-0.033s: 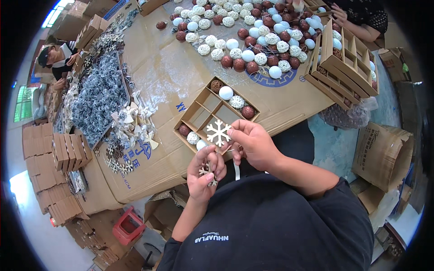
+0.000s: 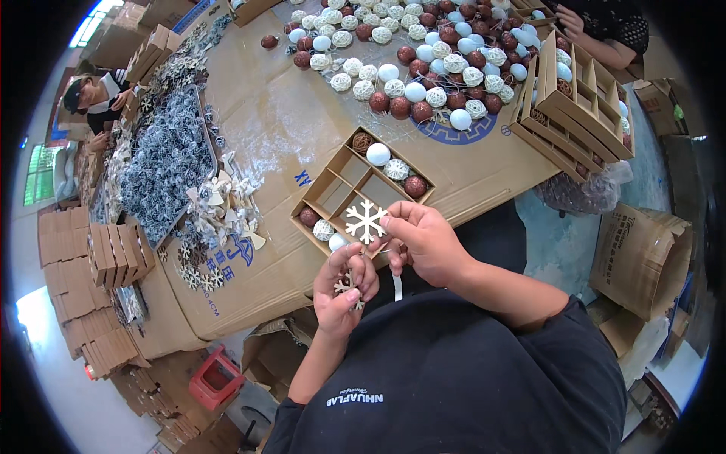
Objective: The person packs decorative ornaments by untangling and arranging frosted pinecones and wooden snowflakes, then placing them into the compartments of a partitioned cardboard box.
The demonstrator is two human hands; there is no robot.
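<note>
Right hand (image 2: 427, 240) pinched shut on a white snowflake ornament (image 2: 366, 221), thumb and fingertips clamped on one arm at its right edge; the flake hangs flat just over the near side of the divided cardboard tray (image 2: 333, 189). Left hand (image 2: 342, 291), just below and to the left of the right hand, closed on a smaller wooden snowflake (image 2: 348, 286), fingers curled round it, mostly hidden. A white strip (image 2: 396, 286), maybe a ribbon or tag, dangles between the two hands.

Handling, as a judgement: the white snowflake looks thin, light and stiff, with slim arms that could snap. Better gripped at the hub or near an arm's root, not at a tip. The wooden one looks similar, small and brittle.

Just beyond the right hand, the tray's far compartments hold a brown wicker ball (image 2: 363, 141), a white ball (image 2: 378, 153), a cream woven ball (image 2: 396, 169) and a glittery red ball (image 2: 415, 186); more balls sit in the cells nearest the left hand. The tray rests on the cardboard-covered desk (image 2: 272, 121).

Further out, ahead: a spread of loose ornament balls (image 2: 423, 68). Ahead-right: a stack of empty wooden trays (image 2: 575, 98), another person's hand (image 2: 571, 21) beyond it. Out to the left: a pile of loose wooden ornaments (image 2: 223, 198), then a heap of grey glittery ornaments (image 2: 162, 163).
</note>
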